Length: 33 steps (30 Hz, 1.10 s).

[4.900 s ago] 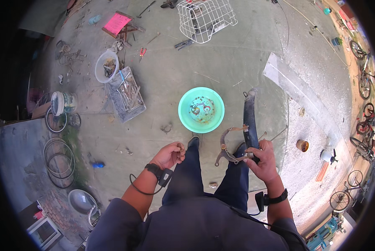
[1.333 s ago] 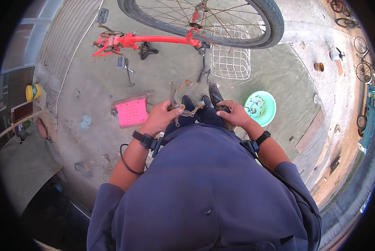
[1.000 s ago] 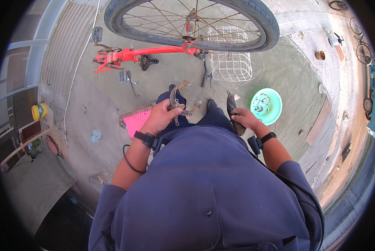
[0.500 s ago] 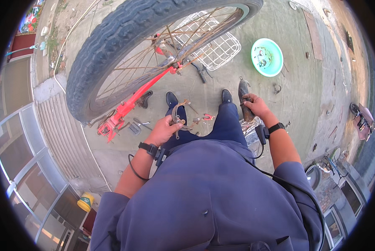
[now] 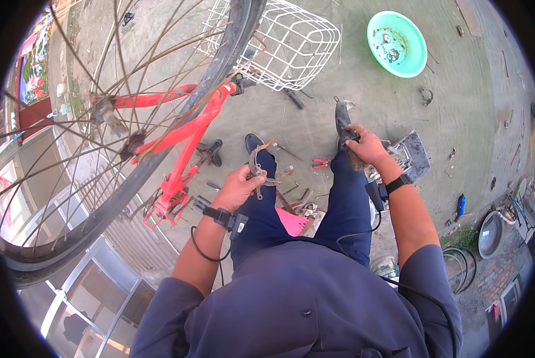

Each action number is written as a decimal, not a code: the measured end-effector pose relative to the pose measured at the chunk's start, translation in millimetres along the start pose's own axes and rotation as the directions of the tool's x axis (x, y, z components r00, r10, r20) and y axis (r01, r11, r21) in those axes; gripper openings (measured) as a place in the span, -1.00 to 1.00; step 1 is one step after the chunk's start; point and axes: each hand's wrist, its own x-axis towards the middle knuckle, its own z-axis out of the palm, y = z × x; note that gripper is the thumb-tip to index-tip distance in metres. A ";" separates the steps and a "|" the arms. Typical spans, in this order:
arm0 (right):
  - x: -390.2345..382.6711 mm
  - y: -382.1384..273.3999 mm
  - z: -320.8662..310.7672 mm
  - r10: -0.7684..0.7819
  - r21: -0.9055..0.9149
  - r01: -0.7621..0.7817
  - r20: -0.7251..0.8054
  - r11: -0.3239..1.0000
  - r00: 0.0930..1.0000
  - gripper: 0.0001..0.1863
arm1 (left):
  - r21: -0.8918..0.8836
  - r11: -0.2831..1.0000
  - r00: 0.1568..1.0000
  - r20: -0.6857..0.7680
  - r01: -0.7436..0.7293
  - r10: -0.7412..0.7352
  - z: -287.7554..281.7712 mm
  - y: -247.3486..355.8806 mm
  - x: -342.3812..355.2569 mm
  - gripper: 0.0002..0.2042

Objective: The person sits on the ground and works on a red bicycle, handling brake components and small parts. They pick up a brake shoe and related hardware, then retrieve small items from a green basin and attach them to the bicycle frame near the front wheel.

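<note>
Both hands full here. L hand (image 5: 237,188) is pinched on a rusty bracket (image 5: 255,162), thumb on top, the curved pc held up over the L leg, arms sticking out fwd and to the R. R hand (image 5: 366,146) is wrapped round a dark guard (image 5: 343,116), abt mid-length, held over the R leg; its far end, w/ a small loop at the tip, points away from the body. Bracket and guard are well apart, w/ floor (image 5: 393,107) showing btwn. On that floor, red-handled pliers (image 5: 321,163) lie btwn the legs. Closer in, a pink pc (image 5: 292,222) shows btwn the knees.

Just R of the R hand there's a dark tray (image 5: 420,155), tools along its L side, partly behind the forearm. Twd the floor's far edge: green basin (image 5: 415,51), small bits on its bottom, and to its L a white wire basket (image 5: 276,88). Far L, a big wheel (image 5: 217,74) looms close, rusty spokes and all, red frame (image 5: 199,122) attached, black saddle (image 5: 209,153) near the L shoe (image 5: 254,141). Off R, near the brick edge: metal bowl (image 5: 488,238), w/ a small blue thing (image 5: 461,204) just beyond. Straps on both wrists, cables trailing.
</note>
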 end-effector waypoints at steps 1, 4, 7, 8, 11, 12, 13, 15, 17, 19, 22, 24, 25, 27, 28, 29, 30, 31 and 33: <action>10.9 9.0 5.8 -0.006 -0.025 0.006 -0.014 1.000 1.000 -0.52 | 0.005 1.000 1.000 0.002 -0.007 0.007 0.8 -3.5 17.2 -0.84; 40.9 39.8 30.9 -0.033 -0.012 0.032 -0.024 0.999 0.999 -0.53 | 0.045 0.999 1.000 0.009 -0.019 0.018 1.3 -21.3 62.0 -0.83; 70.6 70.5 50.5 -0.060 -0.097 0.054 -0.065 0.994 0.996 -0.49 | 0.004 0.998 0.998 -0.001 -0.068 0.068 5.1 -36.8 105.1 -0.85; 78.8 78.7 57.3 -0.085 -0.138 0.073 -0.083 0.988 0.993 -0.50 | -0.051 0.995 0.997 0.011 -0.080 0.081 7.0 -41.4 117.3 -0.85; 107.6 90.1 73.1 -0.197 -0.239 0.168 -0.104 0.956 0.975 -0.53 | -0.074 0.993 0.995 0.022 -0.097 0.099 14.4 -52.7 151.6 -0.84; 115.9 90.5 78.5 -0.235 -0.254 0.207 -0.085 0.945 0.968 -0.55 | -0.094 0.990 0.994 0.028 -0.107 0.110 15.6 -55.2 160.6 -0.84; 122.4 90.4 85.3 -0.270 -0.271 0.244 -0.063 0.931 0.961 -0.57 | -0.099 0.988 0.992 0.032 -0.115 0.118 16.6 -58.5 170.0 -0.83; 132.0 86.5 107.4 -0.252 -0.370 0.228 -0.019 0.901 0.967 -0.57 | -0.109 0.985 0.989 0.038 -0.137 0.142 17.4 -64.4 185.9 -0.82; 139.2 82.6 127.0 -0.277 -0.462 0.236 -0.022 0.855 0.961 -0.58 | -0.157 0.975 0.987 0.029 -0.154 0.161 17.3 -68.8 198.9 -0.81; 145.0 84.7 138.0 -0.276 -0.548 0.212 -0.035 0.809 0.961 -0.62 | -0.210 0.962 0.982 0.030 -0.176 0.186 14.5 -71.7 209.1 -0.79; 165.8 93.8 146.4 -0.293 -0.683 0.192 -0.034 0.704 0.955 -0.66 | -0.308 0.932 0.976 0.044 -0.191 0.214 10.2 -74.0 213.5 -0.76; 185.4 102.1 141.6 -0.296 -0.759 0.161 -0.044 0.631 0.954 -0.68 | -0.391 0.895 0.967 0.046 -0.214 0.251 9.0 -70.7 218.5 -0.75; 193.1 105.8 141.8 -0.291 -0.782 0.144 -0.049 0.606 0.956 -0.70 | -0.415 0.884 0.965 0.053 -0.214 0.259 8.4 -68.4 220.3 -0.74; 207.2 112.5 148.4 -0.267 -0.814 0.125 -0.038 0.567 0.963 -0.73 | -0.468 0.858 0.960 0.068 -0.211 0.273 8.4 -65.5 220.2 -0.73; 211.6 115.3 154.7 -0.248 -0.816 0.121 -0.027 0.565 0.968 -0.71 | -0.485 0.848 0.957 0.073 -0.213 0.282 8.5 -64.0 219.8 -0.73; 217.5 116.9 161.6 -0.242 -0.817 0.121 -0.023 0.563 0.970 -0.69 | -0.501 0.837 0.952 0.077 -0.220 0.296 7.9 -61.8 220.4 -0.73; 223.1 117.9 169.7 -0.235 -0.818 0.121 -0.017 0.563 0.972 -0.67 | -0.518 0.823 0.944 0.082 -0.233 0.319 6.3 -59.9 220.7 -0.72; 227.3 119.4 178.3 -0.211 -0.821 0.116 -0.006 0.558 0.977 -0.66 | -0.527 0.820 0.944 0.089 -0.226 0.317 4.9 -58.6 221.4 -0.73; 235.8 121.5 192.3 -0.147 -0.831 0.099 0.022 0.547 0.989 -0.64 | -0.551 0.803 0.934 0.106 -0.229 0.340 1.9 -57.0 223.8 -0.73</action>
